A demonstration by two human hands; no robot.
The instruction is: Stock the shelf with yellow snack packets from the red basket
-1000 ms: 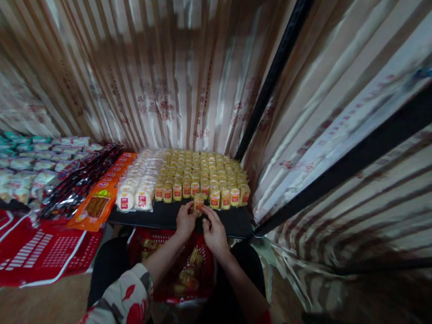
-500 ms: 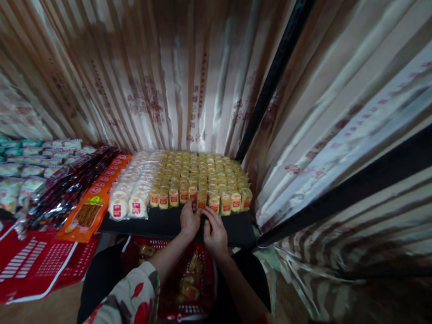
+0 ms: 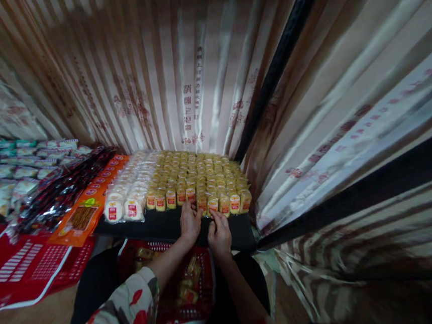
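Taking twelve o'clock as straight ahead of us, our left hand point(image 3: 191, 223) and right hand point(image 3: 219, 235) reach to the front row of yellow wrapped cakes on the black surface point(image 3: 146, 229). One red-labelled cake point(image 3: 202, 204) stands upright between our fingertips, just beside the left fingers at two o'clock and near the right fingers at ten o'clock. We cannot tell whether either hand's fingers are clamped on it or slightly apart. White round wrapped cakes point(image 3: 133, 208) stand at ten o'clock from our left hand. At seven o'clock, a red basket point(image 3: 167, 315) holds more yellow packets point(image 3: 187, 290).
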